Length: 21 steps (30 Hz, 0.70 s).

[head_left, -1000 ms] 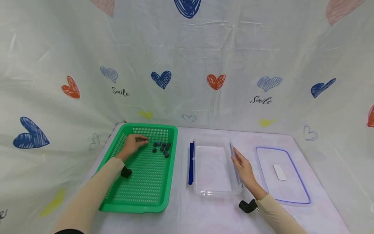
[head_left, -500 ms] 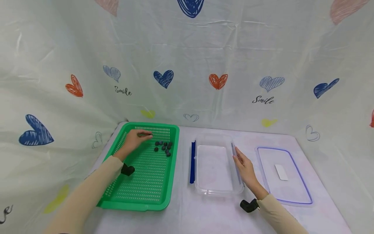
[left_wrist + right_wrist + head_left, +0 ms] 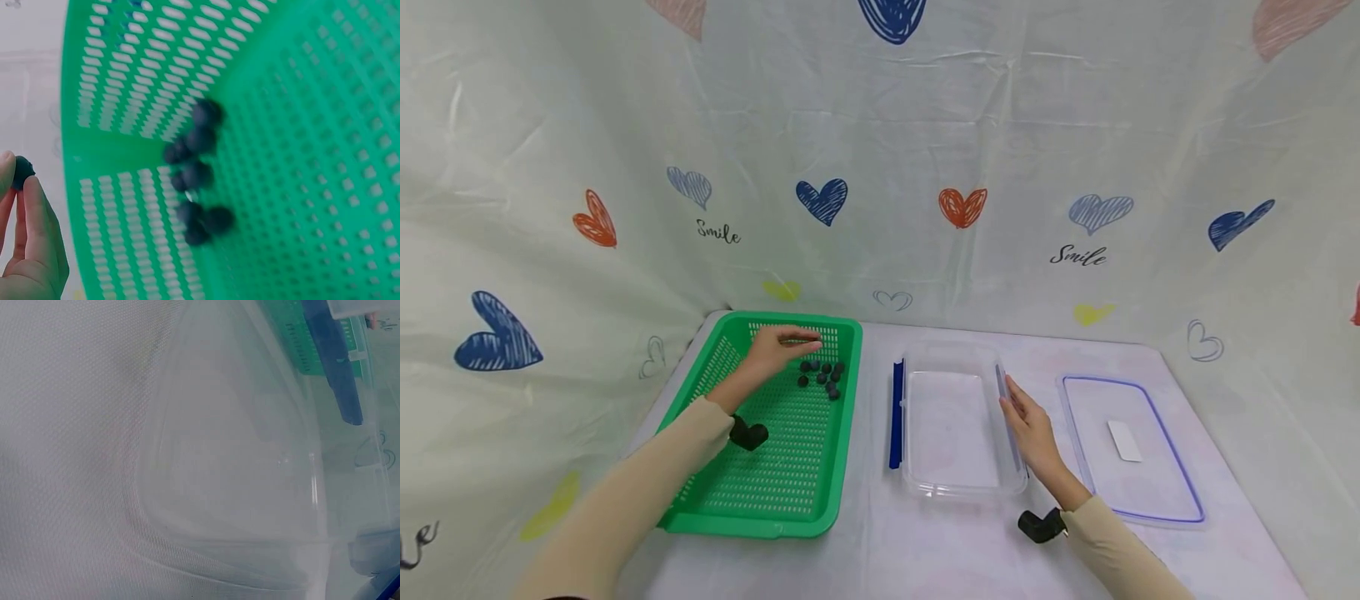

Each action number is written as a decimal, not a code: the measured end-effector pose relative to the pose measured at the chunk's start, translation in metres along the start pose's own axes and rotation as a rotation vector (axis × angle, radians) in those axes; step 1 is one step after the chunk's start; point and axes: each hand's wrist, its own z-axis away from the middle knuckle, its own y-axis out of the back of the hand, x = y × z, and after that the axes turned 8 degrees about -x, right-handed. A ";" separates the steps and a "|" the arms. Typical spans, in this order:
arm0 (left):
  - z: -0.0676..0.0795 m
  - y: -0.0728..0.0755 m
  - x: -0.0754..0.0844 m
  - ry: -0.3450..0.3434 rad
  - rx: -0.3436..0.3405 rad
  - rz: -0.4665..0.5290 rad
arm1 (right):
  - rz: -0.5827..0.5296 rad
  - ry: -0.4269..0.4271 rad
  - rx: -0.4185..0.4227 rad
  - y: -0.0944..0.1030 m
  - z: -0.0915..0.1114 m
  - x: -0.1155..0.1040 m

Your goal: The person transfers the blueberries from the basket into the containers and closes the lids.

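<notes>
Dark berry [image 3: 24, 173] was pinched between the fingers of the left hand [image 3: 772, 350], over the green basket [image 3: 745, 527] by the tabletop's left edge; the right hand's [image 3: 1032, 429] fingers, nearly straight, touched the clear box [image 3: 962, 490].

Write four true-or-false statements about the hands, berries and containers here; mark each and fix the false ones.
1. The right hand touches the clear box. True.
2. The lid covers the box. False: the lid lies on the table, apart from the box.
3. The left hand pinches a berry. True.
4. The loose berries lie in the box. False: the loose berries lie in the green basket.
</notes>
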 end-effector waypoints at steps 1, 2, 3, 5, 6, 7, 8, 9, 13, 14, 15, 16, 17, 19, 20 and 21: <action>-0.001 -0.002 0.004 -0.003 -0.007 0.006 | 0.000 -0.002 0.001 0.000 0.001 -0.002; -0.002 -0.004 0.007 -0.008 -0.015 0.014 | 0.002 -0.002 0.000 0.000 0.001 -0.003; -0.002 -0.007 0.010 -0.017 -0.024 0.024 | 0.002 -0.002 0.000 0.000 0.001 -0.003; -0.004 -0.011 0.015 -0.034 -0.042 0.034 | -0.002 0.006 0.000 -0.001 -0.001 0.004; -0.005 -0.012 0.017 -0.044 -0.048 0.038 | 0.001 0.007 0.002 -0.001 -0.003 0.012; -0.005 -0.015 0.019 -0.051 -0.053 0.040 | -0.001 0.011 0.004 -0.002 -0.004 0.019; -0.006 -0.017 0.021 -0.057 -0.057 0.046 | 0.004 0.013 0.003 -0.002 -0.006 0.026; -0.006 -0.019 0.023 -0.061 -0.063 0.053 | 0.013 0.011 0.002 -0.002 -0.008 0.031; -0.009 -0.028 0.030 -0.064 -0.083 0.067 | 0.006 0.000 -0.006 0.000 -0.005 0.021; -0.010 -0.030 0.032 -0.061 -0.089 0.072 | 0.009 0.000 -0.008 0.001 -0.003 0.015; -0.011 -0.032 0.034 -0.058 -0.094 0.075 | -0.003 0.000 -0.006 0.001 -0.002 0.011; -0.012 -0.033 0.035 -0.055 -0.098 0.075 | -0.009 0.005 -0.006 0.001 -0.001 0.008; -0.013 -0.035 0.037 -0.050 -0.099 0.078 | -0.006 0.009 -0.004 0.001 -0.002 0.011; -0.015 -0.038 0.039 -0.041 -0.099 0.088 | -0.003 0.015 0.000 0.000 -0.005 0.019; -0.016 -0.040 0.040 -0.040 -0.101 0.094 | -0.001 0.014 0.000 -0.001 -0.006 0.024; -0.016 -0.042 0.041 -0.043 -0.105 0.102 | -0.004 0.012 0.001 -0.002 -0.007 0.030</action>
